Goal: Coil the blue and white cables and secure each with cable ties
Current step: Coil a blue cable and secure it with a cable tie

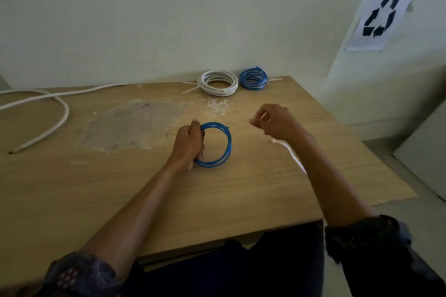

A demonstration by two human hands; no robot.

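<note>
The left hand (189, 144) hides the left side of the blue coil (230, 144). A blurred white strip (290, 152) vanishes behind the right hand (272, 120); its grip there is unclear. The loose white cable (66, 111) runs off the left edge.

Bare table (253, 188) — loose white cable (63, 113) left

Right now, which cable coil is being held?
The thin blue cable coil gripped by the left hand; the white coil and other blue coil lie untouched by the wall.
</note>
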